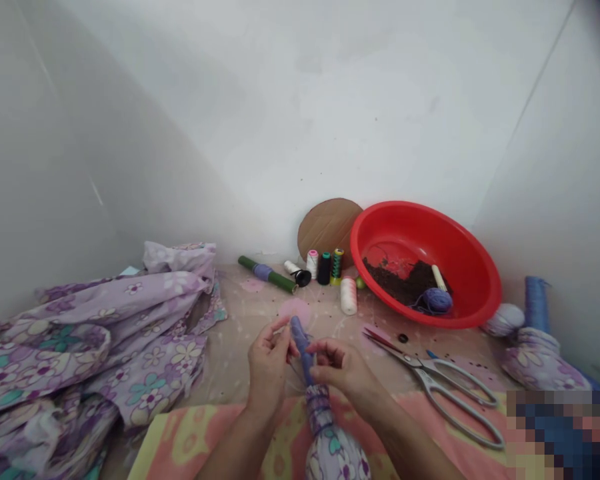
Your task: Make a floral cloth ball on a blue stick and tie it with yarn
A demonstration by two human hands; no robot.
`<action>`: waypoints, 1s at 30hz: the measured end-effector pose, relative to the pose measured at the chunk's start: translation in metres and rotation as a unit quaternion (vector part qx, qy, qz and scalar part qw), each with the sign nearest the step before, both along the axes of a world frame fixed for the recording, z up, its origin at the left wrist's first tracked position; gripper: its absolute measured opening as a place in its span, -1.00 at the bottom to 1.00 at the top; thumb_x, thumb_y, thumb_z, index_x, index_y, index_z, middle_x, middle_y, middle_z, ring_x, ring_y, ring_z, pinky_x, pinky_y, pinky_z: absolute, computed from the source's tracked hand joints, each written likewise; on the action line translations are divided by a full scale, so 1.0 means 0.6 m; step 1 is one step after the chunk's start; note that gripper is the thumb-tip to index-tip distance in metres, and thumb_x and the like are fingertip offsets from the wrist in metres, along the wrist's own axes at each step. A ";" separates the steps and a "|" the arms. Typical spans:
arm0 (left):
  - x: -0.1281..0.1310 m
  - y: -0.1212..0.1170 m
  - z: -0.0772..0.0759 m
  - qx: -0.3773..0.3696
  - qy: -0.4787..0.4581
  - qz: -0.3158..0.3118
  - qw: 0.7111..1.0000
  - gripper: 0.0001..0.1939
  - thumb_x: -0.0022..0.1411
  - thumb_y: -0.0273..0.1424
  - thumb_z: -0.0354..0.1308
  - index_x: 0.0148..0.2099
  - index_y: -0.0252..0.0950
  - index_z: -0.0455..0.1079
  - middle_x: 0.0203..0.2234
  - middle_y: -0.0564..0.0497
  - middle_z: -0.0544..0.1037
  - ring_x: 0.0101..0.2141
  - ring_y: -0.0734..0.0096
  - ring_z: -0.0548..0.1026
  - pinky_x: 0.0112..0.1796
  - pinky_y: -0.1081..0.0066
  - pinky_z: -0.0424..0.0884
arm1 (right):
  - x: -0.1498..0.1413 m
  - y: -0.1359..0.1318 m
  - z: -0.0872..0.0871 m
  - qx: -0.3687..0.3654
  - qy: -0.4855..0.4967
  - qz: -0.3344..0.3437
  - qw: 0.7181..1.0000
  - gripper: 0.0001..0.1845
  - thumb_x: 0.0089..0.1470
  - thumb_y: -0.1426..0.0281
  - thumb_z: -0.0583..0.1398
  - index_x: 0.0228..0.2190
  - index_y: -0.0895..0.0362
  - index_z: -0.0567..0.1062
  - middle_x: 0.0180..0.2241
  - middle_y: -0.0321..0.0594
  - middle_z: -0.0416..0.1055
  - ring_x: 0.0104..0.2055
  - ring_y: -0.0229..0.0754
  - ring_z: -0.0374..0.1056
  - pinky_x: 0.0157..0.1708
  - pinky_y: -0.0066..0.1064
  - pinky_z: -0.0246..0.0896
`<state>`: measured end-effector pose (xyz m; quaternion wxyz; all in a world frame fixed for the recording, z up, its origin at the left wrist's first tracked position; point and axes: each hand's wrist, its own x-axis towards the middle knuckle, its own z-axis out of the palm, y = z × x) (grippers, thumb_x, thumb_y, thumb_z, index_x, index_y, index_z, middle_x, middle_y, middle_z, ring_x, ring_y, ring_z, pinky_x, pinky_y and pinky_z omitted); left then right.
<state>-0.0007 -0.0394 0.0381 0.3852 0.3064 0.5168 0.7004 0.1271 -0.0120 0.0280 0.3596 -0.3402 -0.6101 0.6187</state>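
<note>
A purple-wrapped handle (305, 360) rises upright between my hands. Its lower end runs into a rounded bundle of flowered cloth (334, 453), bound tightly at the neck. My left hand (271, 353) is closed beside the handle's left side, fingertips pinched on a thin thread (294, 365) that hangs near the handle. From the right, my right hand (345, 367) touches the handle with bent fingers and thumb drawn together on the thread. The thread is too fine to follow all the way round.
Flowered fabric (150, 353) is heaped at left. Behind stand several thread spools (324, 268), a green stick (267, 273) and a cardboard disc (325, 227). A red basin (480, 267) holds dark crumbs and yarn. Large scissors (430, 373) lie at right, near another cloth bundle (540, 363).
</note>
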 end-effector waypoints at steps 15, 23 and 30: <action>-0.023 -0.006 -0.013 -0.041 0.128 -0.005 0.991 -0.66 -0.06 -0.37 0.06 -0.19 -0.43 0.34 -0.85 0.21 0.22 -0.76 0.62 0.16 -0.67 0.59 0.07 | 0.058 -0.004 -0.043 0.130 -0.101 0.049 0.985 -0.47 -0.30 0.65 0.03 -0.18 0.10 0.26 -0.43 -0.32 0.12 -0.37 -0.27 0.11 -0.38 -0.46 0.04; 0.004 -0.060 0.017 -0.150 0.159 -0.155 0.963 -0.61 -0.07 -0.37 -0.01 -0.17 -0.48 0.32 -0.91 0.19 0.24 -0.81 0.61 0.11 -0.70 0.57 0.00 | 0.070 0.000 -0.049 0.049 -0.024 0.050 0.997 -0.54 -0.25 0.59 0.09 -0.20 0.10 0.28 -0.46 -0.34 0.08 -0.44 -0.30 0.07 -0.50 -0.50 0.00; -0.018 -0.076 -0.028 -0.195 0.251 -0.132 0.939 -0.60 -0.04 -0.39 -0.05 -0.13 -0.42 0.33 -0.88 0.16 0.30 -0.78 0.56 0.16 -0.69 0.57 0.04 | 0.075 0.003 -0.046 0.036 -0.025 0.058 0.997 -0.58 -0.23 0.56 0.11 -0.23 0.10 0.31 -0.46 -0.35 0.10 -0.45 -0.31 0.08 -0.51 -0.49 0.00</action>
